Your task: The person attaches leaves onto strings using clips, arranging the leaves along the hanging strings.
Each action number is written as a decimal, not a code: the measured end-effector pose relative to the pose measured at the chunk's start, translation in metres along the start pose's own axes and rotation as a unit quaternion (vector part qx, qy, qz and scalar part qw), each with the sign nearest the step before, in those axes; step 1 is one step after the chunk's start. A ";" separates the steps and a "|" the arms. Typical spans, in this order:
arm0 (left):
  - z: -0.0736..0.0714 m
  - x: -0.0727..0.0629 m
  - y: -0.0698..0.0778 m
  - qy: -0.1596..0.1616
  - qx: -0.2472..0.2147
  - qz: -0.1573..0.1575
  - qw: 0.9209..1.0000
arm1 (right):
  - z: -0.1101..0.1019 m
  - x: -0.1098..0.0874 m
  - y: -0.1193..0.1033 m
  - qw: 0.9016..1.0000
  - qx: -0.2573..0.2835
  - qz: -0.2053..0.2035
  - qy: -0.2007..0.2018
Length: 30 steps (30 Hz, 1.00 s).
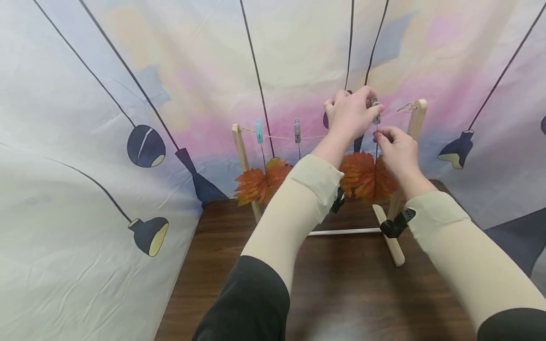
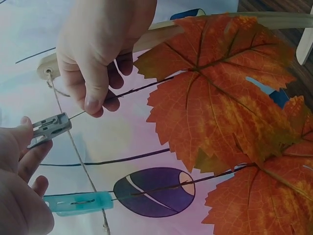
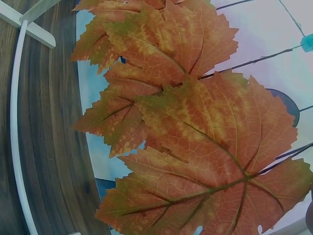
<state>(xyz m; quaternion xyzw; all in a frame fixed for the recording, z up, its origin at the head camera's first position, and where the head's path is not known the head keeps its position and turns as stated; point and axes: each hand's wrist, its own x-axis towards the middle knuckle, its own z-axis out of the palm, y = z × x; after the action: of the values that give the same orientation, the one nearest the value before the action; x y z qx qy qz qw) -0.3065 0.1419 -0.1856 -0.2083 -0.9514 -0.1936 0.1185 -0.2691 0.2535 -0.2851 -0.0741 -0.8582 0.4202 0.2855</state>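
My left hand [image 1: 351,112] pinches a grey clothespin [image 1: 376,112] between thumb and fingers, at the string near the right post. In the left wrist view this clothespin [image 2: 51,127] has its tip at the string [image 2: 80,159] and at the thin end of a leaf stem. My right hand [image 1: 399,150] pinches that dark stem [image 2: 142,89] just below the clothespin. From it hangs an orange-red maple-like leaf [image 1: 368,177], large in the right wrist view [image 3: 215,171]. Beside the left fingers, a teal clothespin [image 2: 78,202] holds another leaf [image 2: 264,196] by its stem.
The string runs between two wooden posts [image 1: 417,124] of a stand with a white lower bar [image 1: 345,232]. Further left hang a teal clothespin [image 1: 259,131], a grey clothespin [image 1: 297,130] and more leaves [image 1: 258,184]. The stand is on a brown wooden table [image 1: 341,289] before a painted cloth [image 1: 298,57].
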 end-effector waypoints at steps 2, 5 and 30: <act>-0.001 0.001 0.000 -0.001 0.000 0.007 1.000 | 0.000 0.001 0.000 1.000 0.000 -0.001 -0.001; -0.003 0.000 -0.001 -0.010 0.006 0.009 1.000 | 0.000 0.000 0.000 1.000 -0.002 -0.003 -0.006; -0.001 -0.003 -0.003 -0.022 0.028 0.023 0.999 | -0.001 -0.001 -0.001 0.999 0.004 0.004 -0.036</act>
<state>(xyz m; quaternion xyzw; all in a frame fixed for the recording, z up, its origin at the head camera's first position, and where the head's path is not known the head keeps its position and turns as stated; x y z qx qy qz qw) -0.3047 0.1380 -0.1861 -0.2305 -0.9537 -0.1600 0.1079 -0.2674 0.2532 -0.2838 -0.0611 -0.8659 0.4274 0.2526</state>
